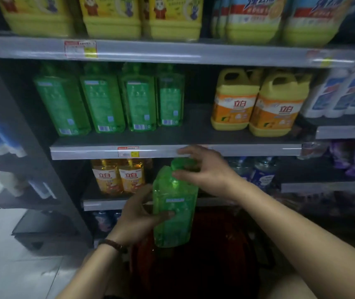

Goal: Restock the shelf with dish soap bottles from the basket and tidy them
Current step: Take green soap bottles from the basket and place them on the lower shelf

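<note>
Head view, stock entry.

- Item in hand: one green bottle [173, 210] of dish soap, upright, leaning slightly. Its base hangs over the dark red basket [215, 266] and its cap sits just below the front strip [248, 150] of the middle shelf [194, 134].
- Left hand [138, 214]: wrapped round the bottle's lower body, thumb across the front.
- Right hand [202, 169]: curled over the cap and neck, thumb pressed to the shoulder, fingertips close to the strip.
- Stock on the middle shelf: row of green bottles [105, 102], four showing, back labels outward, the left ones leaning. Two yellow jugs [256, 102] stand to the right.
- Open room: a bare stretch of shelf between the fourth green bottle and the jugs, probably the slot for this one. Depth behind it is too dark to judge.
- Edges: the strip and its price tag [128, 151] lie across the lift path. The upper shelf [172, 52] caps the height above the row.
- Hazards:
  - A straight lift could knock the cap or knuckles against the strip.
  - A tilted entry could push the fourth bottle into its leaning neighbours, or bump the near jug.
  - The smooth plastic may slip when one hand lets go.
  - The label faces the person, so a turn is needed only if fronts should show. Cannot tell which face this is.
</note>
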Demonstrator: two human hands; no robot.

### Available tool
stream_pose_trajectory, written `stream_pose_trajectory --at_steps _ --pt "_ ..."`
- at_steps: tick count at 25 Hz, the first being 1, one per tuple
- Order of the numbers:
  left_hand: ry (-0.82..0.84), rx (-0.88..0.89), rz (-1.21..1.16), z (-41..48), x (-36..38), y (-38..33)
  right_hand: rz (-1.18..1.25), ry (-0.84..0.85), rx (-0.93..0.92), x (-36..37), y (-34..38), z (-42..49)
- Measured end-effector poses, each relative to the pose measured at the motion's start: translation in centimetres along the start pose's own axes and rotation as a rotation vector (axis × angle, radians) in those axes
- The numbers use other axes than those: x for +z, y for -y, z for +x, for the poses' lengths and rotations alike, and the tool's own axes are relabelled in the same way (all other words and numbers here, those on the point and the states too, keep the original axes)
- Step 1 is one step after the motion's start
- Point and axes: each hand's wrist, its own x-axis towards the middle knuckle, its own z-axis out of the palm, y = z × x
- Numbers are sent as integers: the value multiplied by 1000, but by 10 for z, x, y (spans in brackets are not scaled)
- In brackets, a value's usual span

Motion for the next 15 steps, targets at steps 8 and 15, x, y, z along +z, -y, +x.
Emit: stream_pose_trajectory --at_steps 8,15 --pt "-130 12 -149 40 -17 -92 352 17 53 11 -37 -1" --pt "-88 49 -128 114 -32 -124 546 -124 62 -6 -30 63"
